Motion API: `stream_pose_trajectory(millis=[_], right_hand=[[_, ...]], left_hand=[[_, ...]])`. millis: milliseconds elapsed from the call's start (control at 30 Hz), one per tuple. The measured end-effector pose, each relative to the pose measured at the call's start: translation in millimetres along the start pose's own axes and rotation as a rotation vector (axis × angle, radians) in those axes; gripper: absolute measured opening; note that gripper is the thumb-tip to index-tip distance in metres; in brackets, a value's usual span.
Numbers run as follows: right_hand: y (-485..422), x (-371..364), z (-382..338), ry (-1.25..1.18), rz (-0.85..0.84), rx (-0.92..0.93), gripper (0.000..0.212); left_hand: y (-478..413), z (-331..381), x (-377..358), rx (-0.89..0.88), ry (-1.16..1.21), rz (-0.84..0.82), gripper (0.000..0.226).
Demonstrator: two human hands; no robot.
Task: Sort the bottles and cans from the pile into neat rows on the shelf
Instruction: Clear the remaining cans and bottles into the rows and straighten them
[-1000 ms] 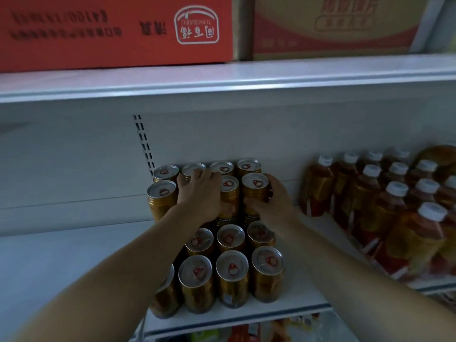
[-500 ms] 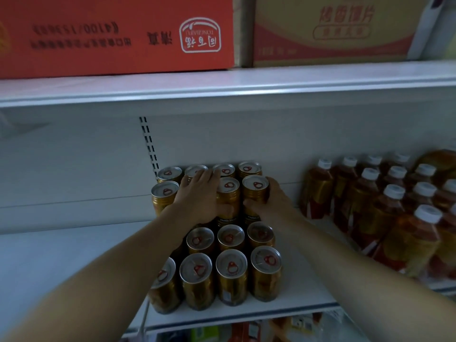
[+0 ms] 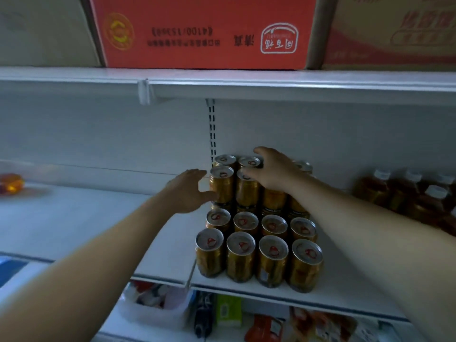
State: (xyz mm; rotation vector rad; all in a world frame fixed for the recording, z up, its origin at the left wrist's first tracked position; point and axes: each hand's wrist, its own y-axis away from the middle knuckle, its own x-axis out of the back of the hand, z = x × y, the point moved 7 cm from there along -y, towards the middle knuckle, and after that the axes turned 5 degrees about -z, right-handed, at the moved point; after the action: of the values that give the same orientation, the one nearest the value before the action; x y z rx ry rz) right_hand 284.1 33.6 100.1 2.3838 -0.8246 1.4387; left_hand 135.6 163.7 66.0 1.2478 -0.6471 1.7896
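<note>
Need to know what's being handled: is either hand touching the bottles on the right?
No: left hand and right hand are both at the gold cans, clear of the bottles.

Bare shelf (image 3: 86,218) left of the 2-tier can block (image 3: 259,255); bottles (image 3: 407,193) near its right.

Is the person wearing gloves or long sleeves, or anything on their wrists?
No. The left hand and right hand are bare, with no gloves. Both forearms are bare too, as far as the picture shows, so no sleeve is in view. No watch, bracelet or ring shows, though the picture is dim and a little blurred.
</note>
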Motion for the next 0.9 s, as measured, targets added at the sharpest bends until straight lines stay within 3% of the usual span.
stream_pose_trajectory(millis=[67, 267, 600, 900], right_hand=[[-5, -13, -24, 0.023, -0.025, 0.019, 0.079], [-34, -67, -117, 0.075, -0.102, 0.078, 0.08], [-82, -224, -332, 0.033, -0.256, 0.195, 0.08], [-124, -331, -447, 0.075, -0.399, 0.25, 0.079]], left_hand=[[12, -34, 3, 0.057, -0.008, 0.008, 0.08], [59, -142, 23, 0.159, 0.048, -0.024, 0.081], [153, -339, 69, 0.326, 0.112, -0.042, 0.076], [201, -472, 101, 0.516, 0.182, -0.006, 0.077]])
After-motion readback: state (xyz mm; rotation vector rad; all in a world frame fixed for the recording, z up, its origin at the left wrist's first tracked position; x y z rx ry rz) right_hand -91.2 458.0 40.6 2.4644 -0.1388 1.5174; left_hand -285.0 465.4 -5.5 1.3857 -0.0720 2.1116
